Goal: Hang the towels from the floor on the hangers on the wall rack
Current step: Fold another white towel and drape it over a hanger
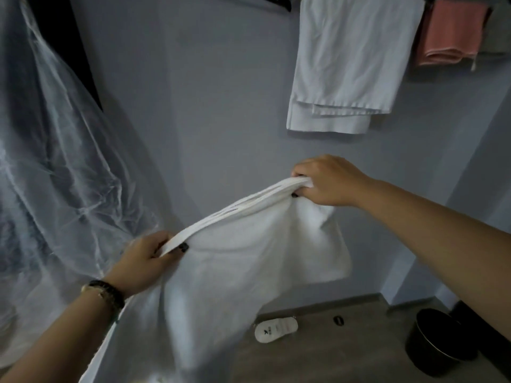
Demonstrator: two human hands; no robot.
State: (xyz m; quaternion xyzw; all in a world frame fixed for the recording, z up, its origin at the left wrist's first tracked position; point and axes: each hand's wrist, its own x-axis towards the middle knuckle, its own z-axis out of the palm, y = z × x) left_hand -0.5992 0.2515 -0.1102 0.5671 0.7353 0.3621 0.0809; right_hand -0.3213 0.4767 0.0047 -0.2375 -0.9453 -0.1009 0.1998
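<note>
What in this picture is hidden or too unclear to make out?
- Head view: the top edge cuts off whatever holds the hung white towel and pink towel.
- Plastic cover veils the dark garment beneath.
- White bottle: label too small.
- Held towel hides the floor behind.

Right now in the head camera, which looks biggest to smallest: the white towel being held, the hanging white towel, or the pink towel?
1. Held white towel, though it is nearest the camera.
2. Hanging white towel.
3. Pink towel, partly cut off at the top.

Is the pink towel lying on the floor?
No, the pink towel hangs high on the wall beside a white one.
</note>
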